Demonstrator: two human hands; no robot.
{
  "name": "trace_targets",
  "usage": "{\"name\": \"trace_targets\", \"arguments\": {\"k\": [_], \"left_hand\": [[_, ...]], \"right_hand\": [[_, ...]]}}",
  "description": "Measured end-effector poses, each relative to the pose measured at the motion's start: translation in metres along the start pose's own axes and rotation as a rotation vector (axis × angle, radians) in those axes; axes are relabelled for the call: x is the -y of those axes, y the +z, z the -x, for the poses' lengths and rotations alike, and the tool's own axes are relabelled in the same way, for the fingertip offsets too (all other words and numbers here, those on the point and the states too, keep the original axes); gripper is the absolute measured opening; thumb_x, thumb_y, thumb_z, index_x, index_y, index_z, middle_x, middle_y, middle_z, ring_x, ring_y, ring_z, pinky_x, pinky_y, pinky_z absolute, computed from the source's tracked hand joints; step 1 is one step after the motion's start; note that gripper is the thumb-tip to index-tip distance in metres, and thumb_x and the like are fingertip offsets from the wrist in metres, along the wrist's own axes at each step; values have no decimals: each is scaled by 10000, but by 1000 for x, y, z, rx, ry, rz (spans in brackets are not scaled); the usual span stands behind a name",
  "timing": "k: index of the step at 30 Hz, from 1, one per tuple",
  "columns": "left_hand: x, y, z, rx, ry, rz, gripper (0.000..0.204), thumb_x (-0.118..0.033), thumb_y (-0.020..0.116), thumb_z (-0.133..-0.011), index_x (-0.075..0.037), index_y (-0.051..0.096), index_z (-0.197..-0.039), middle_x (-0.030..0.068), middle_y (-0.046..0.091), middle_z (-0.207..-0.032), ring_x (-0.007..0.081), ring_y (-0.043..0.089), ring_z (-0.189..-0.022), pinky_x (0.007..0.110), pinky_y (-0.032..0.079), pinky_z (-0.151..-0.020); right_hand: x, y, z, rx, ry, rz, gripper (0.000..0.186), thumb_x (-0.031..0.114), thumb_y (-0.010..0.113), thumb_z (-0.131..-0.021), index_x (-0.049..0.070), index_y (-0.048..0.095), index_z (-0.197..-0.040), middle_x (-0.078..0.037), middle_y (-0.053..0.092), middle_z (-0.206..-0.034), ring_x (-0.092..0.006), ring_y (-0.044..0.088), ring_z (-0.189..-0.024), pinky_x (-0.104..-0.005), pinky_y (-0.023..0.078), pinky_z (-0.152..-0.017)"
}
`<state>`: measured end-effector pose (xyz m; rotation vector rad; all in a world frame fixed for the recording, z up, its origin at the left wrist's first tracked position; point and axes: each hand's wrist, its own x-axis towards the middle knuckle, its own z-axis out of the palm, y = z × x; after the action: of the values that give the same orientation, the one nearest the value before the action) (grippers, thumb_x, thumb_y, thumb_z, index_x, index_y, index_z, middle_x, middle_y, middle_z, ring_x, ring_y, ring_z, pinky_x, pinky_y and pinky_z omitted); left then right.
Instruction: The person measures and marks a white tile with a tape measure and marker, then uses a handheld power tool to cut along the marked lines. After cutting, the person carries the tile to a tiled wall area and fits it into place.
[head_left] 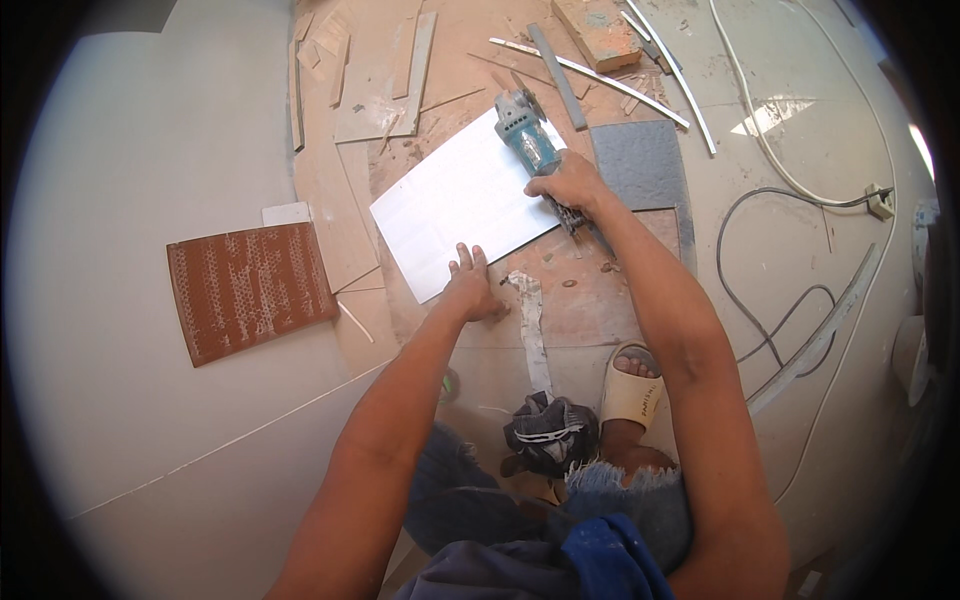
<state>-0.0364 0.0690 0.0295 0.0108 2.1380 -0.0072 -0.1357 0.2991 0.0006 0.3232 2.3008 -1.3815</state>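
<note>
"What lay nearest us?"

"A blue cloth [618,560] over the lap, cut off by the lower edge, with frayed jeans [630,500] just beyond. The forearms [375,450] reached up past it, and they hid part of the legs."

"And between them?"

"We saw a dark crumpled bundle [552,437] beside a cream sandal [630,397]; its folds kept us from telling what it was. We saw only part of the other foot."

"The hands?"

"Well apart. The left hand [472,287] lay with fingers spread over the near edge of the white tile [435,210]; we couldn't see its palm. The tile lay slantwise in front of the person."

"And the right hand [572,187]?"

"Clasped around the teal angle grinder [530,140], over the tile's right end. The hand covered part of the grip, and the dark rear was hard to make out. We couldn't tell whether the disc touched the tile."

"Farther off?"

"A grey tile [638,165] lay right of the grinder, a brown textured tile [252,290] well to the left. Beyond, we saw a wooden block [600,38], cut off at the top."
</note>
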Motion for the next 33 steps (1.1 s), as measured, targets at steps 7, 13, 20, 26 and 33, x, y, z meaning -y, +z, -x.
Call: {"name": "trace_targets", "arguments": {"k": [7,13,20,26,33], "left_hand": [[0,1,0,-5,-2,2,1310,-455,848,-712,56,-9,-1561,351,-47,-1608,549,162,-1461,481,303,-1191],[1,1,-2,-11,3,10,1310,-454,852,-707,60,0,-1560,349,-46,-1610,554,161,-1459,480,304,-1190],[5,5,-7,-17,4,4,1317,-462,851,-705,66,-3,-1558,352,-51,-1608,557,154,-1459,482,303,-1189],[4,5,-6,-21,6,8,1320,-457,852,-700,73,-3,-1555,366,-52,-1601,563,163,-1454,478,305,-1187],[4,5,-7,-17,-2,8,1324,-446,858,-695,72,-3,-1556,367,-57,-1600,561,163,-1455,470,304,-1187]], "right_hand": [[-6,-1,3,28,-31,-36,630,324,845,-629,-93,674,-1069,-229,719,-966,-315,705,-863,-367,542,-789],[-7,0,7,5,-13,-41,700,313,848,-633,-111,631,-1146,-232,713,-970,-309,704,-873,-365,543,-797],[-4,-6,9,92,40,-49,861,360,835,-605,-158,564,-1238,-322,653,-1168,-384,666,-1092,-378,528,-940],[-2,-7,10,91,46,-30,853,362,833,-607,-156,570,-1231,-318,657,-1161,-383,670,-1084,-379,531,-933],[-6,-6,8,117,45,-40,845,362,833,-599,-161,580,-1213,-319,666,-1139,-386,679,-1058,-382,538,-918]]}}
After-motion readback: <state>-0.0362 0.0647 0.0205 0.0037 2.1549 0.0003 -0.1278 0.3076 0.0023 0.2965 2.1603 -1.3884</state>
